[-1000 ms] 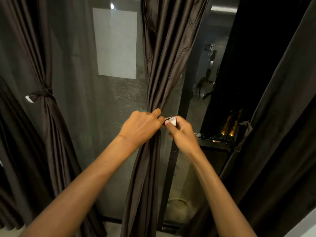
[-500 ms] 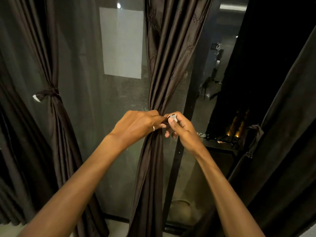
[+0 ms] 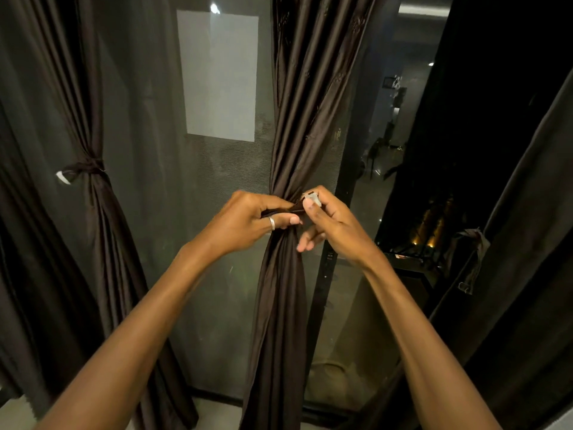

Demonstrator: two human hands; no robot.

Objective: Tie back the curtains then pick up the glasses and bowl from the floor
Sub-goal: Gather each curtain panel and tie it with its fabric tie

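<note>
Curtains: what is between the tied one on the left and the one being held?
Head view: a grey see-through screen with a pale rectangle.

Head view — forward and down, close on the curtain (image 3: 297, 119).

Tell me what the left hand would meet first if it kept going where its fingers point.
Probably the right hand: the left hand, pinching the dark tie band around the middle curtain, points rightward, with that hand's thumb just past its fingertips. Depth is unclear.
</note>
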